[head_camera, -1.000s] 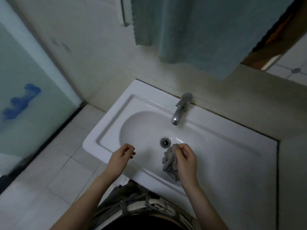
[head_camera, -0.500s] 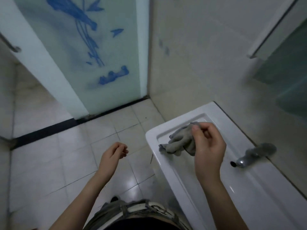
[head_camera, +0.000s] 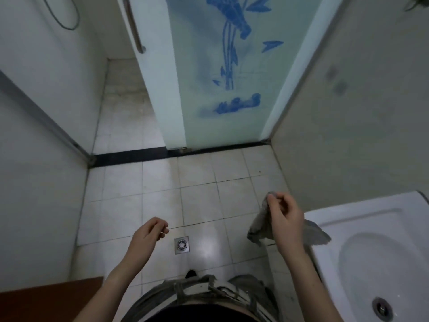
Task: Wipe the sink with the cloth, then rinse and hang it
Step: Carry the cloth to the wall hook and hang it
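The right hand [head_camera: 284, 220] has carried the cloth [head_camera: 261, 225] off the sink [head_camera: 362, 212], over the floor.

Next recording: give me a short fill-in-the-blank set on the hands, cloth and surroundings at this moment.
The right hand pinches a crumpled grey ___.
The left hand holds ___.
The white ceramic sink lies at the picture's ___ edge.
The frosted glass door bears a plant pattern coloured ___.
Missing: cloth; nothing; right; blue.

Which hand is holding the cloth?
The right hand pinches the cloth by its top, next to the sink. The left hand is loosely curled over the floor tiles and holds nothing.
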### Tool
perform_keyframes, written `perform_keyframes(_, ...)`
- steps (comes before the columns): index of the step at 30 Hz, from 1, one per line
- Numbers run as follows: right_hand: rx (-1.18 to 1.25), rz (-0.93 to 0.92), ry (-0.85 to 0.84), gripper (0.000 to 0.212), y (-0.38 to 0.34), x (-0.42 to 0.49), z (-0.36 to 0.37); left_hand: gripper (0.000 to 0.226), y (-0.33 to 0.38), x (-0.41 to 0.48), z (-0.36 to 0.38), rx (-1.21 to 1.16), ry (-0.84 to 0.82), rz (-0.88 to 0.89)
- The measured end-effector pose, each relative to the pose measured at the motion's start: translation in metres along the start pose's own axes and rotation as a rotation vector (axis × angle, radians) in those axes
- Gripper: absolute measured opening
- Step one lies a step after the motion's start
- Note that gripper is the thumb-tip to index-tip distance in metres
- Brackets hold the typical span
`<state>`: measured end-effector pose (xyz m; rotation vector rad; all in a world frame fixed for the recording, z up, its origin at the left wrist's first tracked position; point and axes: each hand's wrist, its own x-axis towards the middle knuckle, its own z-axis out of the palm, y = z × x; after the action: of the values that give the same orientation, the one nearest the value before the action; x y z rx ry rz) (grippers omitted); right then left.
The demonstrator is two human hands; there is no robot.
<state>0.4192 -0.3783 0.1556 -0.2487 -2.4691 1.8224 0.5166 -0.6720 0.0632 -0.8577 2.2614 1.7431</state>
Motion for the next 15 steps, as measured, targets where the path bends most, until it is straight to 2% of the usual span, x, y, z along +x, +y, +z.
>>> perform_keyframes(7, -0.069, 0.085, -0.097, 0.021, -0.001, 0.043, 0.084, 0.024, -0.032, 0.039, -0.081, 0.028, 0.106, -0.151)
perform_keyframes(15, -0.067, 0.097, -0.135, 0.017, 0.000, 0.161, 0.156, 0.025, -0.003, 0.145, -0.090, -0.027, 0.191, -0.254)
